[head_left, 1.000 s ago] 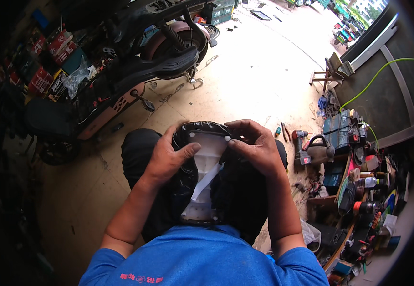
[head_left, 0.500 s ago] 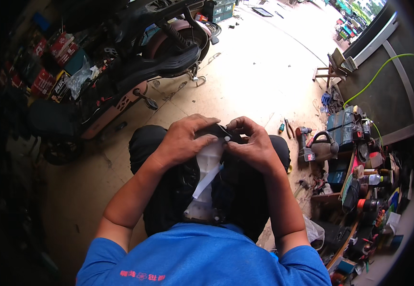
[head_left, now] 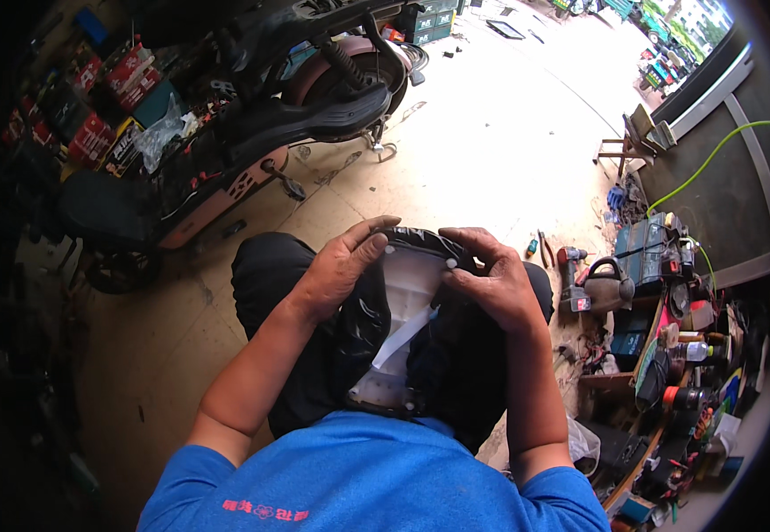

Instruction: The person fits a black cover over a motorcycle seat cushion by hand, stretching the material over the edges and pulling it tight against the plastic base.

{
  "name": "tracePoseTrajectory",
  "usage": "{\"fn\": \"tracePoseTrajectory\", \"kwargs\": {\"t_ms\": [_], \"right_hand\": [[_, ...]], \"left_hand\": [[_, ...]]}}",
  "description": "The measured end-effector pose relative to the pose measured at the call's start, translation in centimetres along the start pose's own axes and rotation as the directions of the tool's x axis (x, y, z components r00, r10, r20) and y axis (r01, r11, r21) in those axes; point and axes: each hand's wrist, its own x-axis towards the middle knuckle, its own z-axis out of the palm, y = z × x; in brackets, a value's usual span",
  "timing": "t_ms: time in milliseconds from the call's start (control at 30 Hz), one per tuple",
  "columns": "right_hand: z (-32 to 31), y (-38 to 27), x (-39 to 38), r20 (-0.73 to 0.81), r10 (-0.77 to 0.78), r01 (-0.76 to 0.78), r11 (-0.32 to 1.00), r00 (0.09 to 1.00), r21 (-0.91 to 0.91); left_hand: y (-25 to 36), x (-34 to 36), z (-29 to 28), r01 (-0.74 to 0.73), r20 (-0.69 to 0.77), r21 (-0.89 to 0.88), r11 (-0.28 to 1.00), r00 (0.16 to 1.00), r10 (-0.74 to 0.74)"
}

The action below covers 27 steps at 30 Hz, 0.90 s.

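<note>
White shell (head_left: 407, 275) in black cover (head_left: 365, 324) lies on lap (head_left: 469, 381), long axis running away from shirt (head_left: 376, 461). Left hand (head_left: 336, 275) holds cover's far-left corner; right hand (head_left: 500, 279) grips far-right, thumb nearer the white knob (head_left: 452, 263).

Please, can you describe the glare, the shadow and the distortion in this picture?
In the head view, glare washes out the floor at upper middle; the scooter sits in dimmer light; the door frame bends near the dark rim; the black cover shows small shiny highlights.
</note>
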Motion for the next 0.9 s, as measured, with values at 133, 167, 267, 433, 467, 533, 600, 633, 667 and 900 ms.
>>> {"fn": "tracePoseTrajectory", "kwargs": {"t_ms": [133,167,267,433,467,533,600,633,667,900], "right_hand": [[0.2,0.2,-0.3,0.0,0.078,-0.078,0.995,0.997,0.059],[0.2,0.2,-0.4,0.004,0.112,-0.112,0.99,0.994,0.085],[0.4,0.0,-0.5,-0.007,0.098,-0.097,0.991,0.995,0.094],[0.5,-0.2,-0.6,-0.014,0.095,-0.094,0.995,0.995,0.036],[0.7,-0.2,-0.7,-0.02,0.102,-0.101,0.994,0.995,0.033],[0.7,0.3,-0.5,-0.03,0.052,-0.052,0.999,0.998,0.001],[0.8,1.0,-0.6,-0.024,0.039,-0.039,0.999,0.999,0.005],[0.9,1.1,-0.7,-0.031,0.029,-0.028,0.999,0.999,0.036],[0.9,1.2,-0.9,-0.044,0.03,-0.025,0.995,0.999,0.095],[-0.7,0.8,-0.6,-0.179,-0.005,0.031,0.989,0.984,0.142]], "left_hand": [[0.4,-1.2,0.8,-0.025,-0.003,0.008,1.0,1.0,0.025],[0.3,-1.3,0.7,-0.017,-0.002,-0.055,0.998,1.0,0.016],[0.1,-1.3,0.5,0.003,0.001,-0.191,0.982,1.0,-0.003],[-0.2,-1.2,0.3,-0.055,-0.036,-0.058,0.997,0.998,0.053],[-0.3,-1.4,0.4,-0.097,-0.052,0.07,0.993,0.994,0.101],[-0.2,-1.6,0.7,-0.169,-0.063,0.321,0.932,0.978,0.199],[-0.1,-1.8,1.2,-0.118,-0.108,0.385,0.915,0.979,0.172],[0.0,-1.7,1.2,-0.091,-0.13,0.416,0.905,0.979,0.158],[-0.4,-1.2,1.2,-0.092,-0.162,0.347,0.933,0.974,0.156],[-1.8,-4.1,0.3,0.156,-0.045,-0.206,0.966,0.985,-0.168]]}}
